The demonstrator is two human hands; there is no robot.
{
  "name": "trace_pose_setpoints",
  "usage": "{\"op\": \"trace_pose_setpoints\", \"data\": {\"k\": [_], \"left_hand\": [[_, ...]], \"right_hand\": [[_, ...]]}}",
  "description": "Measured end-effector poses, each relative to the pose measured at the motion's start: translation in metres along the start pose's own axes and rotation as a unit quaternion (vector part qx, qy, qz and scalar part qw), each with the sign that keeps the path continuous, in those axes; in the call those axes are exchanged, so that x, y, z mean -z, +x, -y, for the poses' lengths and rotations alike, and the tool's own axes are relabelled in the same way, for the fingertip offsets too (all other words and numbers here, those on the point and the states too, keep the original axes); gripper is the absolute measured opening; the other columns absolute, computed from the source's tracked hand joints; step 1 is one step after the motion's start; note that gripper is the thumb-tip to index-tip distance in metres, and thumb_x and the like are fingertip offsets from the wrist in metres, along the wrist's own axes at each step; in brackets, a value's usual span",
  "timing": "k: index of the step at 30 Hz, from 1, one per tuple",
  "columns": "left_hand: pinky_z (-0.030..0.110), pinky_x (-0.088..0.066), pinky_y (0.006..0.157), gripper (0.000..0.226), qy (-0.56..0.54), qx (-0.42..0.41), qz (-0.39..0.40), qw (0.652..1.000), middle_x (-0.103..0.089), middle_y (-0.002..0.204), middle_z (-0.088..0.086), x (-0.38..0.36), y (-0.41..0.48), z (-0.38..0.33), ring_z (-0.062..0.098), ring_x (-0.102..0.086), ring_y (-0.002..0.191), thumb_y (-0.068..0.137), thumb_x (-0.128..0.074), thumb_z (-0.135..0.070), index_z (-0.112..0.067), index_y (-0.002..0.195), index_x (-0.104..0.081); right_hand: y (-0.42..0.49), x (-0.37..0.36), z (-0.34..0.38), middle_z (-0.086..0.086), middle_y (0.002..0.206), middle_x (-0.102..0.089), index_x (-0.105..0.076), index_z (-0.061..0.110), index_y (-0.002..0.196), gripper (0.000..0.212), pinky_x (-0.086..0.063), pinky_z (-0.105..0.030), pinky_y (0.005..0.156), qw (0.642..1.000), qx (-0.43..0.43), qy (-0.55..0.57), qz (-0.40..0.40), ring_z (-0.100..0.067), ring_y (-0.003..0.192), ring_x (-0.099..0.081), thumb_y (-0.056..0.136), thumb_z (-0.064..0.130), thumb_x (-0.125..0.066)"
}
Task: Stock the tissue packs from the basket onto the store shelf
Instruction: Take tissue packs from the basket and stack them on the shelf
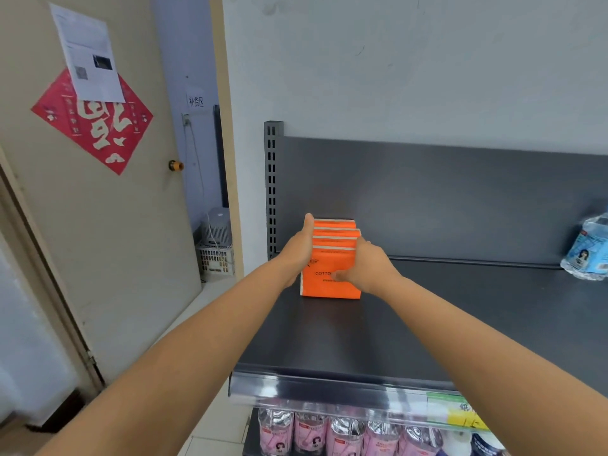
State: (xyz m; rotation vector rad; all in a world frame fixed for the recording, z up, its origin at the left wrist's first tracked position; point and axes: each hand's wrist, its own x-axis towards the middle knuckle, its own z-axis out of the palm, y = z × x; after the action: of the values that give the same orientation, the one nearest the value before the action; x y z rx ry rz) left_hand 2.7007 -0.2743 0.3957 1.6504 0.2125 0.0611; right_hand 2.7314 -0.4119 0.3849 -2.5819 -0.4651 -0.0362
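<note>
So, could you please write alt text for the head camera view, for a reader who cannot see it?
Two bare hands steady a row of orange tissue packs standing on a dark shelf near its left end: the left hand presses their left side, the right hand grips their right side. Pink-labelled bottles stand in a row underneath.
</note>
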Motion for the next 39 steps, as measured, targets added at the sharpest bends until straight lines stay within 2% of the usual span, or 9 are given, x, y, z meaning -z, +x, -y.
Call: {"op": "trace_pose_setpoints", "data": {"k": [9, 12, 15, 20, 23, 28, 30, 34, 39], "left_hand": [[0.037, -0.048, 0.097, 0.068, -0.02, 0.004, 0.01, 1.0, -0.073, 0.098, 0.003, 0.001, 0.014, 0.003, 0.018, -0.067, 0.098, 0.092, -0.012, -0.067, -0.028, 0.091, -0.068], [0.035, -0.049, 0.094, 0.067, -0.034, 0.003, 0.013, 0.999, -0.072, 0.098, 0.003, 0.0, 0.018, 0.005, 0.019, -0.067, 0.097, 0.093, -0.013, -0.066, -0.027, 0.091, -0.068], [0.036, -0.049, 0.096, 0.066, -0.032, 0.006, 0.011, 0.999, -0.071, 0.1, 0.003, 0.001, 0.019, 0.005, 0.019, -0.067, 0.099, 0.093, -0.014, -0.065, -0.027, 0.093, -0.067], [0.035, -0.049, 0.096, 0.071, -0.012, 0.006, 0.014, 1.0, -0.071, 0.105, 0.005, 0.004, 0.02, 0.004, 0.019, -0.067, 0.101, 0.092, -0.011, -0.067, -0.025, 0.102, -0.067], [0.036, -0.046, 0.098, 0.089, 0.072, -0.002, -0.005, 0.997, -0.068, 0.114, 0.005, 0.004, 0.013, 0.001, 0.019, -0.064, 0.106, 0.082, -0.006, -0.079, -0.02, 0.12, -0.061], [0.047, -0.025, 0.115, 0.088, 0.407, -0.092, -0.08, 0.905, -0.021, 0.158, 0.009, 0.013, -0.011, 0.0, 0.024, -0.026, 0.144, 0.088, -0.012, -0.072, -0.01, 0.15, -0.019], [0.047, -0.019, 0.118, 0.089, 0.488, -0.103, -0.087, 0.863, -0.011, 0.16, 0.01, 0.024, -0.027, 0.001, 0.025, -0.015, 0.147, 0.088, -0.012, -0.073, -0.011, 0.152, -0.011], [0.047, -0.006, 0.12, 0.1, 0.618, -0.108, -0.113, 0.77, -0.004, 0.161, 0.008, 0.054, -0.061, 0.006, 0.025, -0.004, 0.149, 0.076, -0.002, -0.082, -0.018, 0.153, -0.003], [0.046, -0.011, 0.12, 0.106, 0.654, -0.091, -0.128, 0.74, -0.014, 0.16, 0.011, 0.096, -0.129, 0.021, 0.027, -0.013, 0.147, 0.07, 0.001, -0.084, -0.018, 0.153, -0.01]], "right_hand": [[-0.002, 0.022, 0.001, 0.005, 0.107, -0.049, -0.022, 0.009, 0.137, 0.098, -0.039, -0.026, 0.085, 0.964, -0.075, 0.248, 0.06, -0.018, 0.108, -0.051, 0.066, 0.025, -0.087], [0.001, 0.018, 0.001, 0.008, 0.108, -0.065, -0.053, 0.016, 0.123, 0.068, -0.047, -0.021, 0.078, 0.962, -0.014, 0.255, 0.1, -0.015, 0.108, -0.061, 0.065, 0.021, -0.088], [0.005, 0.011, 0.0, 0.008, 0.109, -0.07, -0.064, 0.025, 0.116, 0.057, -0.051, -0.029, 0.09, 0.957, 0.029, 0.27, 0.103, -0.01, 0.105, -0.064, 0.064, 0.022, -0.088], [0.006, 0.01, -0.002, 0.006, 0.111, -0.068, -0.059, 0.022, 0.118, 0.062, -0.049, -0.035, 0.096, 0.963, 0.014, 0.248, 0.103, -0.014, 0.107, -0.063, 0.063, 0.023, -0.089], [0.002, 0.013, 0.002, 0.003, 0.115, -0.058, -0.042, 0.018, 0.121, 0.088, -0.048, -0.033, 0.088, 0.98, -0.029, 0.194, 0.044, -0.017, 0.108, -0.057, 0.052, 0.041, -0.091], [-0.017, 0.024, 0.019, -0.004, 0.154, -0.027, -0.005, 0.016, 0.152, 0.135, -0.032, -0.045, 0.112, 0.999, 0.016, 0.036, -0.003, -0.024, 0.144, -0.022, 0.051, 0.059, -0.083], [-0.028, 0.028, 0.028, -0.003, 0.159, -0.016, -0.003, 0.018, 0.153, 0.129, -0.026, -0.045, 0.116, 0.999, 0.032, -0.003, 0.0, -0.023, 0.147, -0.012, 0.058, 0.058, -0.081], [-0.058, 0.031, 0.046, 0.002, 0.143, -0.04, -0.032, 0.022, 0.143, 0.097, -0.041, -0.042, 0.105, 0.997, 0.059, -0.03, -0.036, -0.02, 0.133, -0.037, 0.064, 0.059, -0.073], [-0.12, 0.017, 0.076, 0.0, 0.137, -0.049, -0.042, 0.02, 0.137, 0.071, -0.047, -0.04, 0.096, 0.993, 0.076, -0.087, -0.016, -0.024, 0.121, -0.05, 0.078, 0.053, -0.065]]}}
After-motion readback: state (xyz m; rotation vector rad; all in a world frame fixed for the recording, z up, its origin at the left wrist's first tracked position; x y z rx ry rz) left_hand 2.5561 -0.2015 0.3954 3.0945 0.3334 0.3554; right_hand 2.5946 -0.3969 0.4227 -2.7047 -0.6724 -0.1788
